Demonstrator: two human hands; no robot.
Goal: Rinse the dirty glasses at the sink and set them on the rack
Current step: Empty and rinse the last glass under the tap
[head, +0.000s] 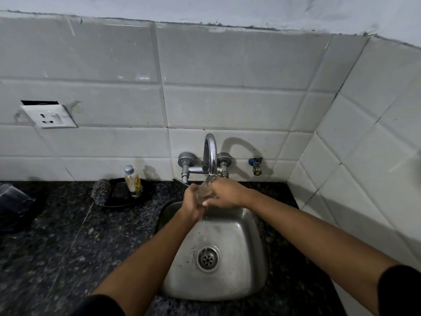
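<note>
A clear drinking glass (203,190) is held tilted under the spout of the chrome tap (210,153), over the back of the steel sink (239,252). My left hand (192,202) grips the glass from the left and below. My right hand (224,193) wraps round it from the right, thumb at the front. Most of the glass is hidden between the two hands. Water running from the spout is hard to make out. No rack is in view.
A small bottle of dish liquid (133,181) and a steel scrubber (100,192) sit on a dark dish on the black granite counter (57,247) left of the sink. A dark bag lies at the far left edge. Tiled walls close in behind and to the right.
</note>
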